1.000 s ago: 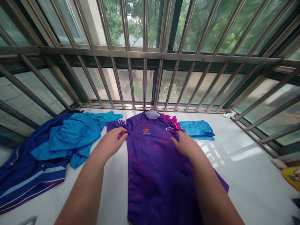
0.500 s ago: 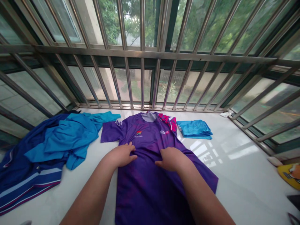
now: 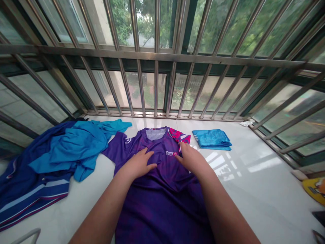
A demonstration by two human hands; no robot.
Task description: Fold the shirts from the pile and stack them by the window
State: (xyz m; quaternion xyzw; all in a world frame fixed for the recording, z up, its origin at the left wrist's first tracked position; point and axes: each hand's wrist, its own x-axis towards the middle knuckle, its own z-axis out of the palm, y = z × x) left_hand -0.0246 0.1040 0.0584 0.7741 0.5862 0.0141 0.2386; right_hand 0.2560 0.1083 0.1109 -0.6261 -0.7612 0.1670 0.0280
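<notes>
Lying over the chest of the purple shirt point(image 3: 162, 210), your left hand point(image 3: 139, 165) had its fingers fanned and its thumb well apart from them. Your right hand point(image 3: 191, 158) was across the chest, beside the white-lettered badge point(image 3: 169, 153), thumb and forefinger parted; its other fingers were too hidden to tell. Neither hand showed a clear grip on cloth. The shirt lay front up beneath your forearms, its collar point(image 3: 155, 135) toward the metal bars point(image 3: 156, 89), with creases across the body. Judging by that, the step in hand was smoothing the front, and the next move called for flat fingers and light, even pressure so the thin fabric wouldn't bunch. The purple sleeve point(image 3: 113, 145) slanted out to your left; the pink-patterned sleeve point(image 3: 179, 136) sat just beyond your right fingertips. Further out on the white surface point(image 3: 266, 196), a folded blue garment point(image 3: 212, 139) lay rightward, and a crumpled blue garment point(image 3: 78, 142) lay over a navy striped garment point(image 3: 22, 166) leftward.
</notes>
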